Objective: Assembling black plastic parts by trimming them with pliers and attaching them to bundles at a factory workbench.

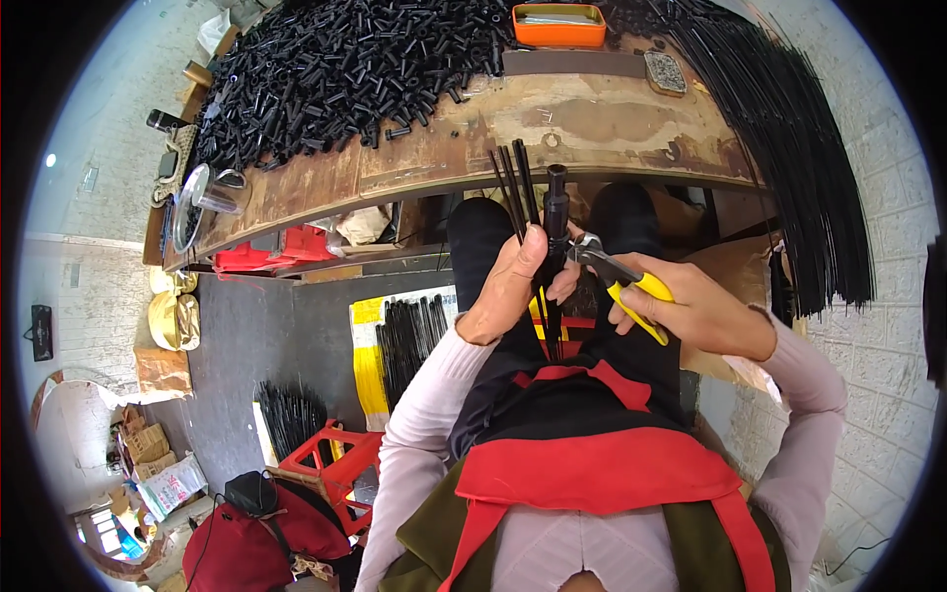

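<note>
Bench: a worn wooden bench [592, 123] is seen under a heap of short black tubes [345, 69]; an orange tray [558, 26] and a fan of long black rods [789, 148] are set at its far right
Floor: red crates [330, 459] and more black rods in a yellow-edged bag [404, 340] are seen below the bench
Left hand: the left hand [508, 286] is closed round a few thin black rods [518, 187], which are held upright, just in front of the bench edge
Right hand: the right hand [695, 311] is wrapped round yellow-handled pliers [617, 276]; the nose is set against a thicker black tube [556, 212] beside the rods
Tube: it is stood upright between the hands, above the lap; which fingers steady it cannot be told
Risk, slip: the pliers could be squeezed off the round tube and driven into the left fingers, which are touching it
Risk, rods: a thin rod could be bent or nicked if caught in the nose
Risk, drop: loose rods could be let fall to the floor if the left grip is eased
</note>
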{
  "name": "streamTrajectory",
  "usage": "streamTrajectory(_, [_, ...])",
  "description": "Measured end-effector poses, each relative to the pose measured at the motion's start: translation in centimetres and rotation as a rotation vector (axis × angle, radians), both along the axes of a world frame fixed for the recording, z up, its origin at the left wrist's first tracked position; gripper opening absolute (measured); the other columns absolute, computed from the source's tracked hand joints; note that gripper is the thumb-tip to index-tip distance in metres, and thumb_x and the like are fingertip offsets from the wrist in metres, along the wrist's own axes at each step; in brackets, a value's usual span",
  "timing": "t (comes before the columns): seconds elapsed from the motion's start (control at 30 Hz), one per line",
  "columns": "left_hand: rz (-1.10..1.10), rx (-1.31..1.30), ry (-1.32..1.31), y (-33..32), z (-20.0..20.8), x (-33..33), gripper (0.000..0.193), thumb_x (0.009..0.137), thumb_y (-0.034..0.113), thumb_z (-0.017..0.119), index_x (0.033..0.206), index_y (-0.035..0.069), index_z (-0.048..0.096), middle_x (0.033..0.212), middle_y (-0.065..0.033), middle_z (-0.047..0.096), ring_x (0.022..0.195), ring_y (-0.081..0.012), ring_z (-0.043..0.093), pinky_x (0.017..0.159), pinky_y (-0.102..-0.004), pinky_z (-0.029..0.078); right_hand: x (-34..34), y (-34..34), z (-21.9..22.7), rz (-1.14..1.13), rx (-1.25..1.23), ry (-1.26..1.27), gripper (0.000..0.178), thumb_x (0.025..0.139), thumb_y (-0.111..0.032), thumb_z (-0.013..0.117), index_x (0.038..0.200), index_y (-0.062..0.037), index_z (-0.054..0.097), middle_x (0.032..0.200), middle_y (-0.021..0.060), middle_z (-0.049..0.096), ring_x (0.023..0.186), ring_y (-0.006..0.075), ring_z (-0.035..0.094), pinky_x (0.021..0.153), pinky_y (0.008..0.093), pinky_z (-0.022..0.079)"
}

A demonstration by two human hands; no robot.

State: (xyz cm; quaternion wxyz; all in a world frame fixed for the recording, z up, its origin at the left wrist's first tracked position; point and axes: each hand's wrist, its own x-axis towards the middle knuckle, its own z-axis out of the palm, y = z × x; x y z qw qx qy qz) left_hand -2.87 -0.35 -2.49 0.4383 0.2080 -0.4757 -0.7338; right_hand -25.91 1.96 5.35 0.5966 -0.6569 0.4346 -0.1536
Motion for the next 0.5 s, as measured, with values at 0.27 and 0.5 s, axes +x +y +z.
streamTrajectory(0.27, [0.108, -0.009, -0.05, 1.4, 0.1, -0.1, 0.059, 0.103, 0.055, 0.036, 0.117, 0.0, 0.05, 0.071, -0.0013, 0.049, 0.062, -0.0096, 0.045, 0.059, -0.0245, 0.038, 0.4, -2.8, 4.8, 0.186, 0.327, 0.221, 0.031, 0.104, -0.027, 0.049, 0.091, 0.0008, 0.056, 0.062, 0.0042, 0.058, 0.05, 0.0113, 0.056, 0.051, 0.0268, 0.046])
streamTrajectory(0.5, [0.059, 0.026, -0.048, 1.5, 1.9, 0.8, 0.063, 0.103, 0.057, 0.036, 0.119, -0.002, 0.052, 0.07, -0.0003, 0.049, 0.063, -0.0094, 0.047, 0.062, -0.0242, 0.039, 1.1, -0.9, 3.4, 0.106, 0.305, 0.24, 0.029, 0.103, -0.026, 0.051, 0.097, 0.0017, 0.057, 0.071, 0.0061, 0.062, 0.058, 0.0117, 0.062, 0.054, 0.0269, 0.048])
